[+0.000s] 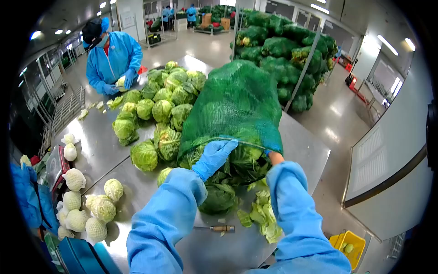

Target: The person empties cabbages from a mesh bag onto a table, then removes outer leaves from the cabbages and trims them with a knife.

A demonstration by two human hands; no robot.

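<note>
A large green mesh bag [235, 98] full of cabbages lies on the metal table in front of me, its mouth towards me. My left hand [214, 157], in a blue glove, is closed with its fingertips pinching the rim of the bag. At the right side of the mouth, my right hand [275, 157] reaches in under the mesh; a bare strip shows at the wrist and its fingers are hidden. Dark green cabbage leaves show in the opening. One dark cabbage [219, 198] sits just below the mouth, between my forearms.
Loose cabbages [162, 109] crowd the table left of the bag. Net-wrapped cabbages [75, 219] lie at the left edge. A wooden-handled knife [222, 229] and leaf scraps [267, 217] are near me. Across the table, a co-worker [112, 59] holds a cabbage. Filled bags [287, 50] are stacked behind.
</note>
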